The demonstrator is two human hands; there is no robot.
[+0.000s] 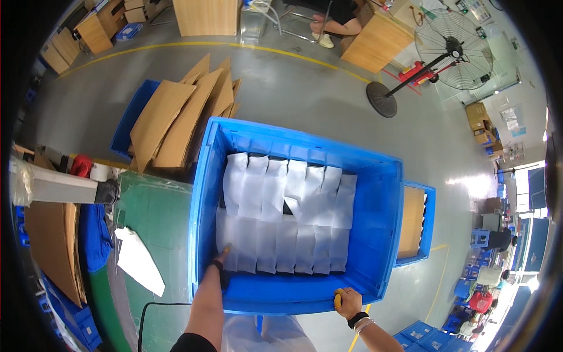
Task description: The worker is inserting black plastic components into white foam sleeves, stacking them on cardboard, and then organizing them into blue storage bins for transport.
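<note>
Your left hand (221, 258) reaches down inside the blue crate (384, 234), fingers stretched open and pressing on the nearest white bag (227, 246) at the left end of the front row. Your right hand (347, 300) is curled shut on the crate's near rim, seemingly with something yellow under the fingers, though that is hard to make out. White bags fill two rows; a bare strip of crate floor lies before them. Left lies a green table (158, 211) with a loose white bag (139, 261); cardboard sheets (176, 117) lie beyond.
</note>
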